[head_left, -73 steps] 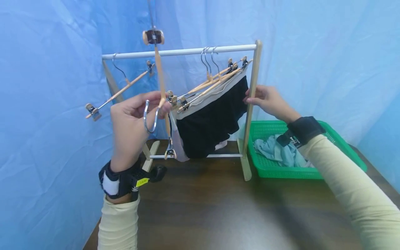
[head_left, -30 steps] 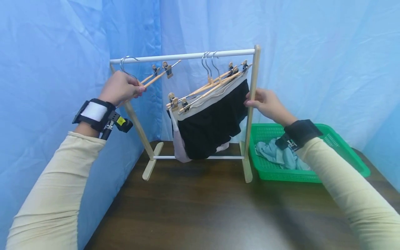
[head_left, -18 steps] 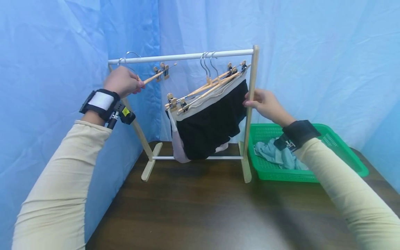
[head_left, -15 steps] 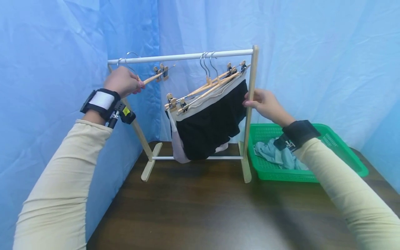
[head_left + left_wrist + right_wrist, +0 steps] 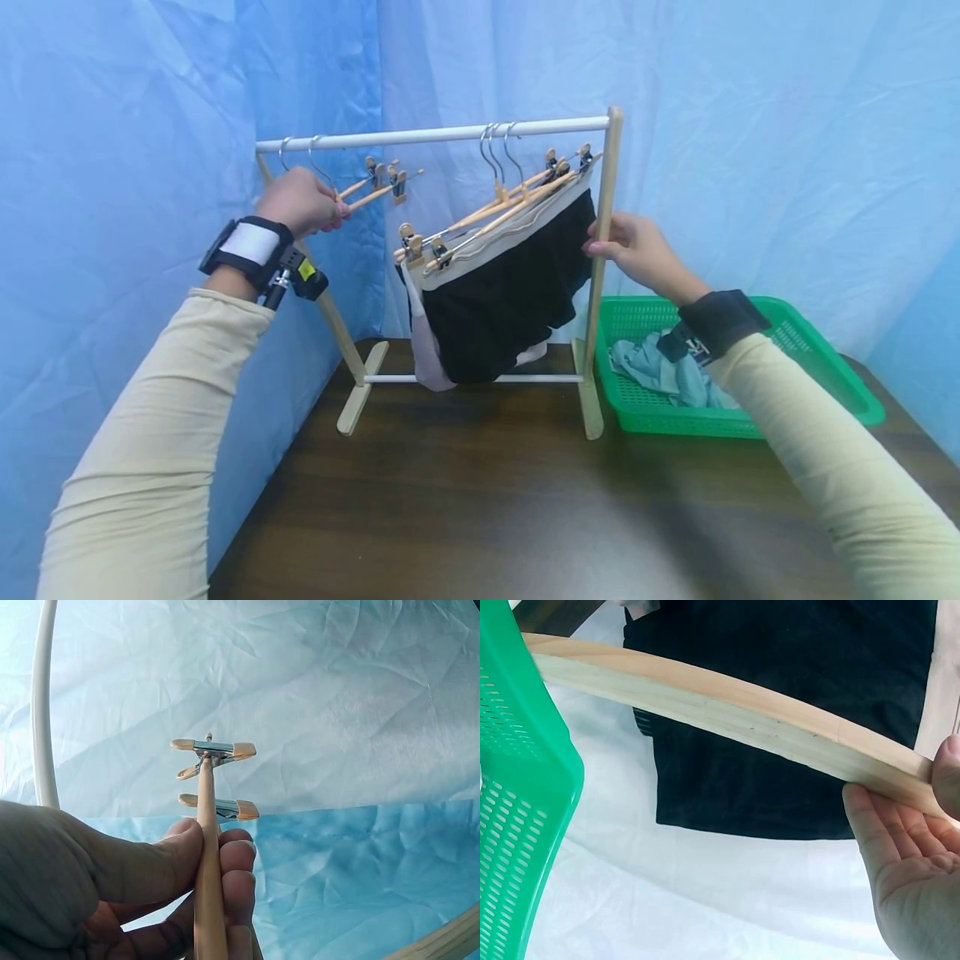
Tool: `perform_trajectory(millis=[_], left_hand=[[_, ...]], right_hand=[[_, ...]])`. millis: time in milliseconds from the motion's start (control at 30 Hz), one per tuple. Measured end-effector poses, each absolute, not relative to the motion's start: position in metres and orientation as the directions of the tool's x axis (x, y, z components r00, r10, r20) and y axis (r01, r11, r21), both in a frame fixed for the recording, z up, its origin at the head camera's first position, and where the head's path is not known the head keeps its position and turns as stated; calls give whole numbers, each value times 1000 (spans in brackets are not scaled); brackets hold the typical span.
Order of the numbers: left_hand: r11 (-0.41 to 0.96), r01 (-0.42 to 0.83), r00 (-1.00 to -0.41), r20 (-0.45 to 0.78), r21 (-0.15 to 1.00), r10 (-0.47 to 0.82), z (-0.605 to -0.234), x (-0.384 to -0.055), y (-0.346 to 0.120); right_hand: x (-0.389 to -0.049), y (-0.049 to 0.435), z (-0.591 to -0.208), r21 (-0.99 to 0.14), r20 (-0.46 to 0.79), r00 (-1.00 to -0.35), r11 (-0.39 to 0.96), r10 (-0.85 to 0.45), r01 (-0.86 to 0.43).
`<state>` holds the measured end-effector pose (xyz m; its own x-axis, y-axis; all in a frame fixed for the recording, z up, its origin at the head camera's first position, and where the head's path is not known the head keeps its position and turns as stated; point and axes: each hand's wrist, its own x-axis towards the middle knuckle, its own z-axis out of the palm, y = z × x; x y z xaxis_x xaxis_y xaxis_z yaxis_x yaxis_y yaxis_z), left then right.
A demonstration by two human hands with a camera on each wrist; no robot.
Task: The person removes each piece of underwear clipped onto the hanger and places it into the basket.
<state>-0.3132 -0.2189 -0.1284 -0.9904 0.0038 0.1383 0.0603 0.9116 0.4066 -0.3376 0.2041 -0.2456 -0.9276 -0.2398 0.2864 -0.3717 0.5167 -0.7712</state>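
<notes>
Blue sheets [image 5: 712,83] hang around a brown table [image 5: 487,508]. The left hand [image 5: 300,202] pinches a hanger [image 5: 209,877]; the right hand [image 5: 637,250] grips a rack post [image 5: 592,317].

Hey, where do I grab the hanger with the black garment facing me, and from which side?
Probably the middle of its wooden bar, coming from the front: that slim stretch looks bare, while the clips near its ends grip the garment and other hangers crowd close behind. The left hand pinches an empty hanger at mid-bar.
</notes>
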Motion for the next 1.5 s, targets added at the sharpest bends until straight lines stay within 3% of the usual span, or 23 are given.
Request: perform_trajectory(millis=[533, 767, 967, 1133, 1500], left_hand=[[934, 35, -986, 164, 356, -25, -126, -304, -227], [943, 84, -933, 358, 322, -40, -120, -277, -213], [928, 171, -860, 509, 331, -23, -113, -257, -182], [892, 266, -825, 564, 365, 15, -110, -243, -148], [822, 407, -857, 478, 398, 193, -110, -234, -78]], right_hand=[[-339, 205, -248, -767, 307, -922, 512, -237, -387], [-341, 207, -250, -755, 316, -919, 525, -236, -394], [-341, 207, -249, -758, 313, -919, 520, -241, -394], [-340, 206, -249, -763, 306, -921, 517, -240, -388], [-341, 206, -247, -777, 296, -927, 506, -230, -374]])
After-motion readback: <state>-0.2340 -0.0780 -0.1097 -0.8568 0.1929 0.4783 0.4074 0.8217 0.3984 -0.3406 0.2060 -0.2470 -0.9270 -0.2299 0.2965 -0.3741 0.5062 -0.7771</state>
